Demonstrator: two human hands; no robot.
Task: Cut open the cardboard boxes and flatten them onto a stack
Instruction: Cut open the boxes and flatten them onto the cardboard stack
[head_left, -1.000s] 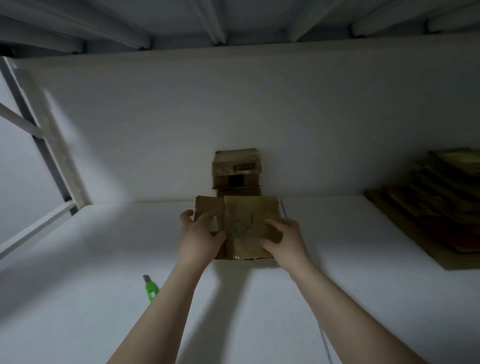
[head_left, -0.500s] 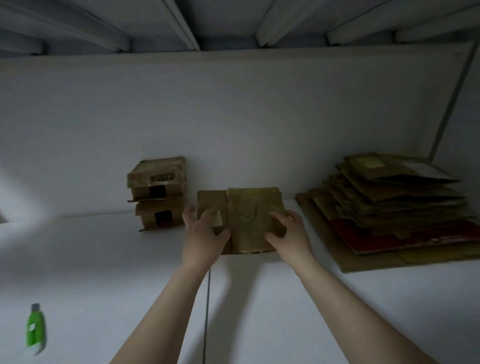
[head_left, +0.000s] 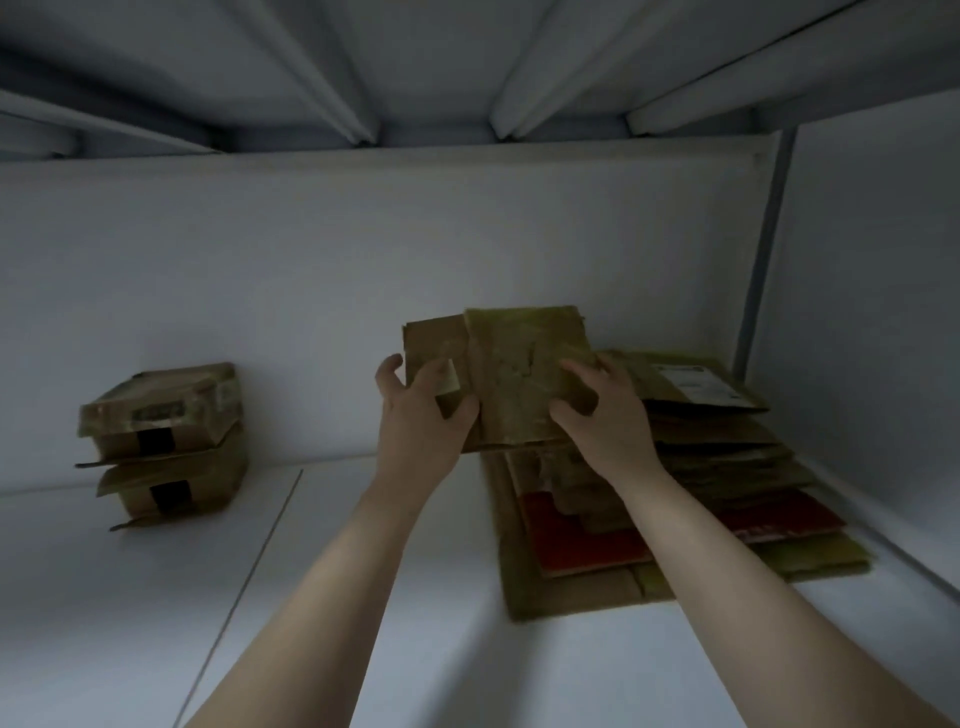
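1. Close to me is the white counter (head_left: 363, 597). A second ago the green cutter lay on it at my left. Now I cannot see it, because I have turned to the right.
2. The big change is the flat box (head_left: 519, 379). It was in the middle, just in front of the closed boxes. Now it is up in the air at the right, over the near left part of the stack (head_left: 737, 467). I think the cutting of this box is done and only the putting down is left.
3. My left hand (head_left: 421, 415) holds the left flap of the flat box. My fingers and thumb are bent round it in a firm grip.
4. My right hand (head_left: 602, 421) holds the right side. The fingers are spread a little and bent onto the front, and the thumb is by the bottom edge.
5. The stack lies at the right end of the counter. It is many flat pieces, and one is red. I think the flat box is not touching it yet.
6. Far to the left, two closed boxes (head_left: 166, 441) sit one on top of the other by the far wall (head_left: 311, 286). They look taped shut, so I think there is more cutting to do.
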